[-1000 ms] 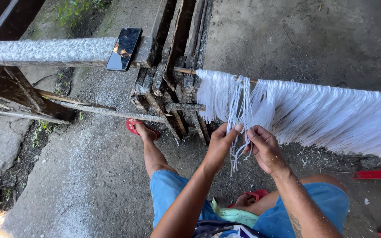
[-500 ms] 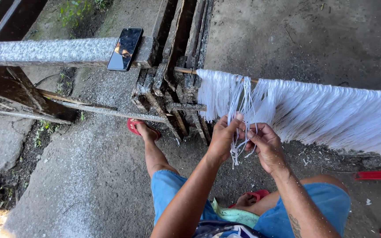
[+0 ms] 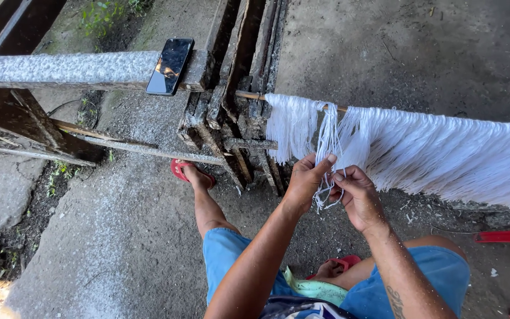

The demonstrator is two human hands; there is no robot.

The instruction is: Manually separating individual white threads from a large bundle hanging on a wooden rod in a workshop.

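Hands have closed in since a sec ago: we now pinch one small bunch of white strings [image 3: 327, 155] between left hand [image 3: 306, 180] & right hand [image 3: 354, 198], both shut on it, wrists bent inward. Bunch hangs from the stick [image 3: 249, 94] (near its left end), apart from the rest of the fringe [image 3: 444, 156].

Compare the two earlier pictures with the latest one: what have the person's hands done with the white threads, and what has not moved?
The left hand and right hand have closed together on one thin bundle of white threads, working it between the fingertips. The hanging white fringe, the thin stick carrying it, the black phone on the grey beam and the red sandal stayed put.
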